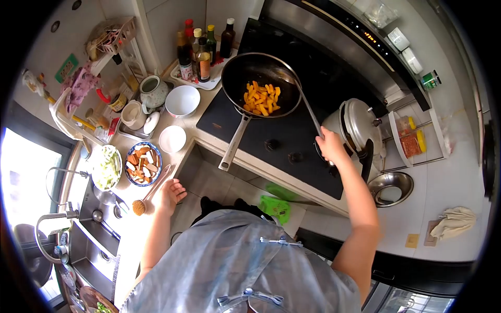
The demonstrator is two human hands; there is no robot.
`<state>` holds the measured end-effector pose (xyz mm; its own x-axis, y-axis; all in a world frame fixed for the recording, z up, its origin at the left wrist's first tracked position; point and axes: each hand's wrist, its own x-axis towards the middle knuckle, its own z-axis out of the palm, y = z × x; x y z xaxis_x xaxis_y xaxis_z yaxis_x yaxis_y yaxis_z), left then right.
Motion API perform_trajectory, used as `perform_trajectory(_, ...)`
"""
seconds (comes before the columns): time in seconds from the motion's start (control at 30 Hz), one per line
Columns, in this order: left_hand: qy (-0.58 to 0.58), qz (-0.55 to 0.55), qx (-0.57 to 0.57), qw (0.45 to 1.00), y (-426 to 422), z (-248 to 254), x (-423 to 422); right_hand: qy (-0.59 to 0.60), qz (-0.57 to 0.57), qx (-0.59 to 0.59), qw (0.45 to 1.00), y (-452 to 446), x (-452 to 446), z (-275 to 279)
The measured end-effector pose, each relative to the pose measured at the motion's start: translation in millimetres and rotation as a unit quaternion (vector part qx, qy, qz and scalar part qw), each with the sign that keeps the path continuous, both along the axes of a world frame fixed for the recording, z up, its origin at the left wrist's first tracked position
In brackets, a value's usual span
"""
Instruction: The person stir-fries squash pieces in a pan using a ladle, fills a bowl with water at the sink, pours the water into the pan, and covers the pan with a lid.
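Pan (261, 69) on kitch hob (286, 131), R hand (332, 145) gripping utensil (309, 104), L hand (169, 196) half-open, empty.

A kitchen, with stovetop (292, 138) and sink (86, 239).

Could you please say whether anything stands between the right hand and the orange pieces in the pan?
The pan's rim does, but the long-handled utensil in the right hand reaches over it; nothing visible covers the orange pieces.

Daylight blows out the window (30, 175), and fisheye distortion curves the dark-cornered edges.
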<state>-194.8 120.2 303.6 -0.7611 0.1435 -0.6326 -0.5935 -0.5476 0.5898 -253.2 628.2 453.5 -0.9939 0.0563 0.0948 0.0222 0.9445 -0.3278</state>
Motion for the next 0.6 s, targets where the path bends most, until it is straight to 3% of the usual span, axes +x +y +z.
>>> perform_trajectory(0.07, -0.001, -0.004, 0.006, 1.0, 2, 2, -2, -0.177, -0.14, -0.242, 0.944, -26, -11, 9)
perform_trajectory(0.1, 0.005, -0.006, 0.007, 1.0, 4, 5, -3, -0.163, -0.137, -0.311, 0.926, -32, -14, 3)
perform_trajectory(0.23, 0.015, -0.006, 0.003, 1.0, 4, 7, -3, -0.247, -0.105, -0.409, 0.872, -46, -1, 20)
perform_trajectory(0.33, 0.001, 0.007, -0.007, 1.0, 0, 5, 4, -0.277, -0.072, -0.411, 0.866, -41, 20, 55)
perform_trajectory(0.5, -0.016, 0.037, -0.02, 0.999, -10, -2, 15, -0.266, -0.021, -0.241, 0.933, -29, 50, 101)
perform_trajectory(0.53, -0.018, 0.041, -0.019, 0.999, -12, -5, 16, -0.304, -0.043, -0.262, 0.915, -32, 52, 115)
perform_trajectory(0.6, -0.018, 0.043, -0.016, 0.999, -13, -7, 18, -0.32, -0.027, -0.239, 0.916, -33, 46, 96)
